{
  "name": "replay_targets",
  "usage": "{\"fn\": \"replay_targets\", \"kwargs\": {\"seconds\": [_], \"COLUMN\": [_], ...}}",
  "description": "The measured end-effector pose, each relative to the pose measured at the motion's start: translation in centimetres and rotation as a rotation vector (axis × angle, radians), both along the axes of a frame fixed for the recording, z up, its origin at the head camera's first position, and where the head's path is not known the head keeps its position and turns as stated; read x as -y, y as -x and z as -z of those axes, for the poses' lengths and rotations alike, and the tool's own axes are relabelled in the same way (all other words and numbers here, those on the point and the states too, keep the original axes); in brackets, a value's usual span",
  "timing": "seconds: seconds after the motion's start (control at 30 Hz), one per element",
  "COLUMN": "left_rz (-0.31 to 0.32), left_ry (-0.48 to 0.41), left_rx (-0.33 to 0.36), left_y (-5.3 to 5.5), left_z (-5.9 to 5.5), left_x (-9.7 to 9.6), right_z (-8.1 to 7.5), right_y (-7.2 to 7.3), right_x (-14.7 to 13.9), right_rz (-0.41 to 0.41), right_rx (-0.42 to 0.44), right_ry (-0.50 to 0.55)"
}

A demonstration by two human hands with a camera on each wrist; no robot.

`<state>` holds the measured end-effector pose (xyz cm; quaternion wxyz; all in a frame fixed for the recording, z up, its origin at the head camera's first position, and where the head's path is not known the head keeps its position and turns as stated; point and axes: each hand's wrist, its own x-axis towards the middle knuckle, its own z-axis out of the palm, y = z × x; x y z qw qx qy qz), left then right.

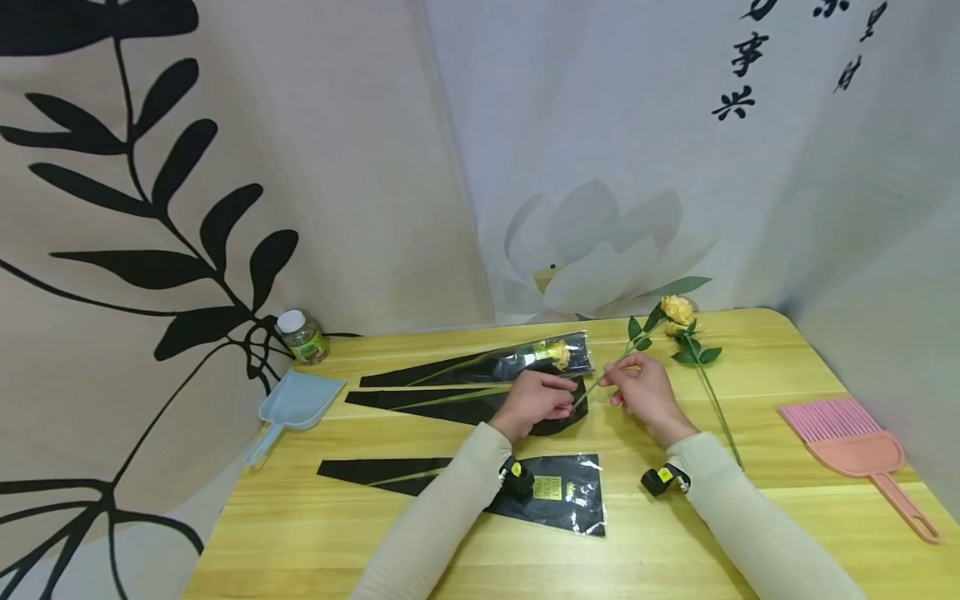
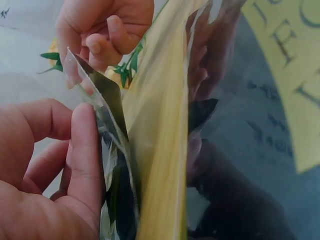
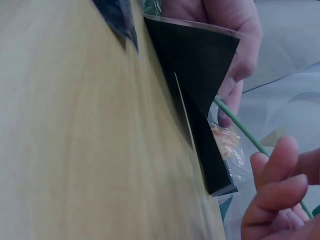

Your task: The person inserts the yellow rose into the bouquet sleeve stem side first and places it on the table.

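In the head view my left hand [image 1: 538,402] is at the wide mouth of the middle black flower sleeve [image 1: 442,406]. Up close in the left wrist view, its thumb and fingers pinch the clear plastic edge [image 2: 98,92], and the mouth gapes. My right hand [image 1: 643,394] pinches the green stem [image 3: 245,131] of a yellow artificial rose [image 1: 677,310], whose bloom points up and away to the right. The stem slants down to the sleeve's mouth, where its lower end is hidden. Beside my right hand lies another rose, its stem [image 1: 722,408] pointing toward me, its bloom partly covered.
Behind the middle sleeve lies a sleeve [image 1: 480,362] with a yellow rose inside; a labelled sleeve [image 1: 555,500] lies nearer me. A blue dustpan [image 1: 303,400] and lidded jar [image 1: 303,337] are at left, a pink dustpan with comb teeth [image 1: 855,450] at right.
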<state>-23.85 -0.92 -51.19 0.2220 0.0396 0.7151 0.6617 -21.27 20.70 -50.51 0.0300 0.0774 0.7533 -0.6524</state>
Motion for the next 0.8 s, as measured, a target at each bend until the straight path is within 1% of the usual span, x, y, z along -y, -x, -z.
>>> {"fn": "replay_targets", "kwargs": {"seconds": [0.27,0.43,0.6,0.8], "left_rz": [-0.078,-0.126,-0.155,-0.176], "left_ry": [0.006,0.018,0.011,-0.005], "left_rx": [-0.028,-0.03,-0.023,-0.017], "left_y": [-0.2,-0.3,-0.2,-0.1], "left_z": [0.1,0.1,0.2,0.1], "left_x": [-0.6,-1.0,-1.3,-1.6], "right_z": [0.2,0.2,0.4,0.4], "right_y": [-0.2,-0.3,-0.4,-0.7], "right_x": [0.4,0.8,1.2,1.9], "right_rz": [-0.013,-0.021,-0.018,-0.023], "right_rx": [0.021,0.029,0.057,0.064], "right_ry": [0.011,0.012,0.007,-0.002]}}
